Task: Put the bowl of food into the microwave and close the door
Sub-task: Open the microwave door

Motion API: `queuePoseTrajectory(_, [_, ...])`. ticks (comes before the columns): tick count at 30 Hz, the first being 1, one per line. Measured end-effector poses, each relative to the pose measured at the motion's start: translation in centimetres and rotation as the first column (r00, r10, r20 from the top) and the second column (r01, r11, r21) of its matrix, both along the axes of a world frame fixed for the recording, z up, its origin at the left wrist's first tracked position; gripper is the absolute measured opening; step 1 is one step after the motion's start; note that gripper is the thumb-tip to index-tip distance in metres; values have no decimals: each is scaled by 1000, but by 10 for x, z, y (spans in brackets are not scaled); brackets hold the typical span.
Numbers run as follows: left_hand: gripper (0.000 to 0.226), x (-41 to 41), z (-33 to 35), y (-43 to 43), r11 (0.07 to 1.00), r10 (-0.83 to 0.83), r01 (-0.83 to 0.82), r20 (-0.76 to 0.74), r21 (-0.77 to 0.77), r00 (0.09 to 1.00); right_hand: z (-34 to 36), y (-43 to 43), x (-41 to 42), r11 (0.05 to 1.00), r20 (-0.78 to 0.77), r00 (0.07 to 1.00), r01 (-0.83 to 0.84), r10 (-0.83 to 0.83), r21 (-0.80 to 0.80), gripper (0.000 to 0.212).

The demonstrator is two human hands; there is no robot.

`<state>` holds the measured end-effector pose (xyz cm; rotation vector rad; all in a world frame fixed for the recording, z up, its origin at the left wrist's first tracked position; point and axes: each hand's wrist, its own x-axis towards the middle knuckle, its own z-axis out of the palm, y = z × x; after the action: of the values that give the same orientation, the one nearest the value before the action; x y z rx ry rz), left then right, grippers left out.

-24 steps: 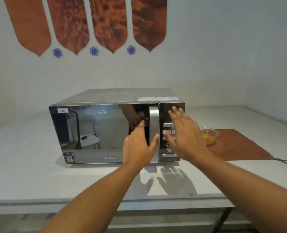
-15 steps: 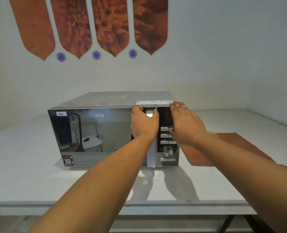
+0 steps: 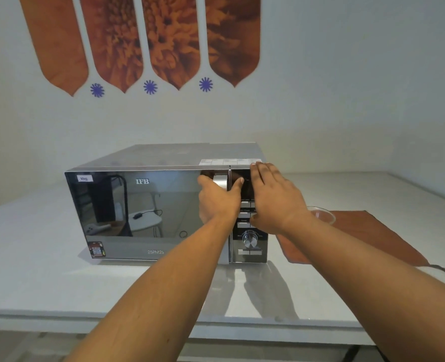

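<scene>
glass bowl (image 3: 321, 214) sat right of the microwave (image 3: 148, 205), behind the right wrist | left hand (image 3: 217, 202) clenched on door handle (image 3: 220, 182) | right hand (image 3: 276, 199) flat, released, on the button panel (image 3: 247, 244)

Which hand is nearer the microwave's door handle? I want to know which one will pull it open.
Left. The left hand grips the door handle; the right hand lies flat beside it on the control panel.

I see soft, even, slightly dim light; arm shadows fall toward me on the glossy desk (image 3: 59, 283), the microwave door (image 3: 137, 210) mirrors the room, edges bow.
</scene>
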<state>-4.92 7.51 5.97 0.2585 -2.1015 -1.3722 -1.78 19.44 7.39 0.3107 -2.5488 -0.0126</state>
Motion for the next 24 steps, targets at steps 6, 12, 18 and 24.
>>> queuePoseTrajectory(6, [49, 19, -6, 2, 980, 200, -200, -21, -10, 980, -3, 5, -3, 999, -31, 999, -40, 41, 11, 114])
queuePoseTrajectory(12, [54, 72, -14, -24, 985, 134, -147, -140, -91, 981, 0, 9, 1, 998, -21, 998, -62, 62, 12, 115])
queuePoseTrajectory(18, [51, 144, -25, -79, 1000, 7, -14, -316, -20, 949, 5, 4, 9, 999, -1, 999, -49, 49, 19, 112])
queuePoseTrajectory(24, [54, 202, -29, -146, 999, 18, -1, -382, 43, 924, 7, 1, 9, 999, 15, 1000, 3, -3, 34, 113])
